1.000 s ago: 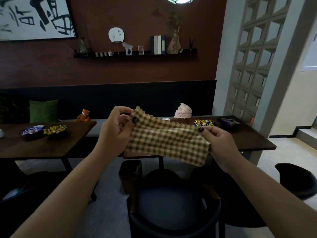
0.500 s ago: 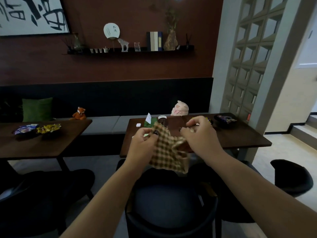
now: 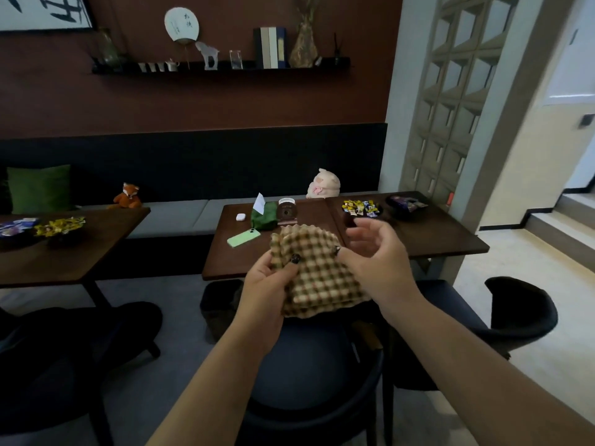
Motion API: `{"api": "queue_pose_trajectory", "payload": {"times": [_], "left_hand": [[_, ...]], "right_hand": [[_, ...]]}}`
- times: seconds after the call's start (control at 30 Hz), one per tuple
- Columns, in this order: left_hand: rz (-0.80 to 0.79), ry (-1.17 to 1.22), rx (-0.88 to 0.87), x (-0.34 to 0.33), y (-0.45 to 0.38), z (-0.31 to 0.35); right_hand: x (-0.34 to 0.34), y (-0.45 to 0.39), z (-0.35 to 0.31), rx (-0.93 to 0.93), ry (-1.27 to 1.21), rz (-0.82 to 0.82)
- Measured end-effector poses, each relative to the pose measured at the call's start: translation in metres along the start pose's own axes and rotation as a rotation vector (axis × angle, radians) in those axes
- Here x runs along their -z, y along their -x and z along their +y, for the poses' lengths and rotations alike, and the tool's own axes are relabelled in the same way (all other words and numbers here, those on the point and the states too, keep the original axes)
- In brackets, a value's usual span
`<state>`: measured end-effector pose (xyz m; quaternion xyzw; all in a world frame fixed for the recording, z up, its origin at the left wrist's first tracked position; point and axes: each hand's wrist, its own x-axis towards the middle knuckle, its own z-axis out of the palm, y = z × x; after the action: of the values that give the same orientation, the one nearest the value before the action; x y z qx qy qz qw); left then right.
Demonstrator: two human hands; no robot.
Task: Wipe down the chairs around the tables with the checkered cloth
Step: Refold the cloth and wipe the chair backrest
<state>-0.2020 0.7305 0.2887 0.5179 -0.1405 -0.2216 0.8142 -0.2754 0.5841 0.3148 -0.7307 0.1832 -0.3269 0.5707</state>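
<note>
The soft brown-and-cream checkered cloth [image 3: 317, 272], folded into about 2 scalloped-edged layers, sits between both hands. The left hand [image 3: 269, 283] pinches its left edge with thumb on top; the right hand [image 3: 378, 262] touches its right side, fingers loosely spread. Below them stands a dark round-backed chair [image 3: 309, 381].

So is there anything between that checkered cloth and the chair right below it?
Nothing visible. The checkered cloth is folded and held in the air, gripped by the left hand, with the right hand at its edge. The dark chair sits directly beneath it, its seat bare.
</note>
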Motion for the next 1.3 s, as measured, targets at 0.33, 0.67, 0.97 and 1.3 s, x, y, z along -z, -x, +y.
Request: {"api": "queue_pose_trajectory", "payload": {"times": [0.33,0.67,0.97,1.3], "left_hand": [[0.072,-0.214,0.199,-0.022,-0.019,-0.073],[0.161,-0.434,0.389,0.048,-0.080,-0.173],[0.119,-0.598,0.777,0.142,-0.153,-0.271],[0.009,-0.835,1.019,0.202,-0.165,-0.357]], "right_hand": [[0.051,0.000,0.080,-0.782,-0.384,-0.408],[0.023,-0.033,0.201,-0.619,0.106,-0.292],[-0.047,-0.061,0.340,-1.070,0.197,-0.077],[-0.074,-0.057,0.421,-0.874,0.919,-0.688]]}}
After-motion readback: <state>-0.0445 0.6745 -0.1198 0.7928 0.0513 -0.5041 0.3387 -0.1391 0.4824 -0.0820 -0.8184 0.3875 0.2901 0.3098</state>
